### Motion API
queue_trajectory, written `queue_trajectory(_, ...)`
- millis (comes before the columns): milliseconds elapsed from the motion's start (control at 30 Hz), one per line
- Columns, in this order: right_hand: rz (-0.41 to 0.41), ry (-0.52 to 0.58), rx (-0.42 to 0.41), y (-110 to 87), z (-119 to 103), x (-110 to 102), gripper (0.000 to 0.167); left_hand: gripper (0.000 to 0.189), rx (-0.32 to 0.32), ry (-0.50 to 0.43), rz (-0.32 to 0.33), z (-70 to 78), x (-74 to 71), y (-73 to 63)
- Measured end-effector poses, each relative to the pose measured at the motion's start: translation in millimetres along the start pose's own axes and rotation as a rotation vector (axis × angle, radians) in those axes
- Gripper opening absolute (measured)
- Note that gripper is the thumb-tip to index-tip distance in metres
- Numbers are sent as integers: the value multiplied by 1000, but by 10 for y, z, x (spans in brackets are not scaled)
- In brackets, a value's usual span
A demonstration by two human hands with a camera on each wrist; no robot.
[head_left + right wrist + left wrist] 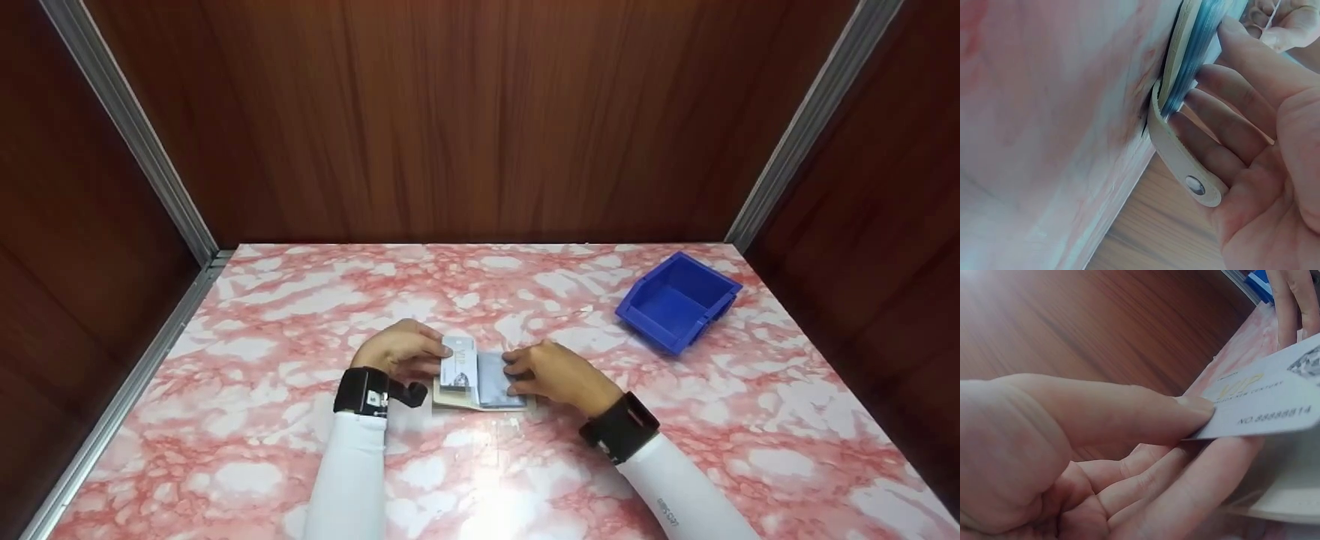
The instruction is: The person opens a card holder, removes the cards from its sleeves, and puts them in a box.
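Left hand (399, 349) has the VIP card (459, 363) pinched at its left edge, thumb on top and a finger underneath, so most of it pokes out over the left half of the open card holder (452, 403). Right hand (561, 376) touches the clear sleeves (493, 381) with thumb and fingertips (can't tell if it's pinching). Snap strap (1182, 160) sits against its fingers.

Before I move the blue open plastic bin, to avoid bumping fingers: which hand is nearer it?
Right. The right hand is left of the bin, not touching it; the left hand, pinching a white VIP card, is farther left.
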State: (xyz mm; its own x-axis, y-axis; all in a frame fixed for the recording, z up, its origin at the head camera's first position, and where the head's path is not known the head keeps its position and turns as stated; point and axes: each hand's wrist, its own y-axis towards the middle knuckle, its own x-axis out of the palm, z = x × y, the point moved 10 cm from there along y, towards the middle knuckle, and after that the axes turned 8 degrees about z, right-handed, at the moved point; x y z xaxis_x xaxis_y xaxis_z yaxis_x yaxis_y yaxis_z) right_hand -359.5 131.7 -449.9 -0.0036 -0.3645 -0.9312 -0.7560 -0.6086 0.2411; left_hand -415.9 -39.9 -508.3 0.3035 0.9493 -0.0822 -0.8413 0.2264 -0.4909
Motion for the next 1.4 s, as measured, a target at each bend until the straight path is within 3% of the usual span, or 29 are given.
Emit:
queue_trajectory(167,-5,68,46,17,29,-36,36,48,18,-44,8,106,34,-51)
queue_trajectory(300,132,192,189,30,163,-255,25,45,84,-36,53,280,96,-107)
queue_trajectory(433,286,631,434,-8,383,-400,19,40,199,-28,29,502,287,-163)
queue_trajectory(500,302,839,536,-35,455,-369,20,38,238,-37,-4,574,401,-185)
queue_trajectory(567,270,944,612,-58,488,-303,25,35,259,-40,-36,615,497,-198)
queue_trajectory(733,195,975,653,-82,486,-204,31,26,274,-1,-41,627,593,-187)
queue_trajectory(1000,172,1040,642,-89,474,-180,30,26,268,26,-40,603,614,-157)
queue_trajectory(1167,194,1031,624,-115,535,-324,30,33,255,-21,-52,641,614,-129)
queue_trajectory(1267,228,1037,630,-142,629,-421,32,33,280,-30,-65,652,573,-145)
queue_trajectory(1400,325,1031,636,-226,862,-608,36,30,298,11,-51,601,482,-168)
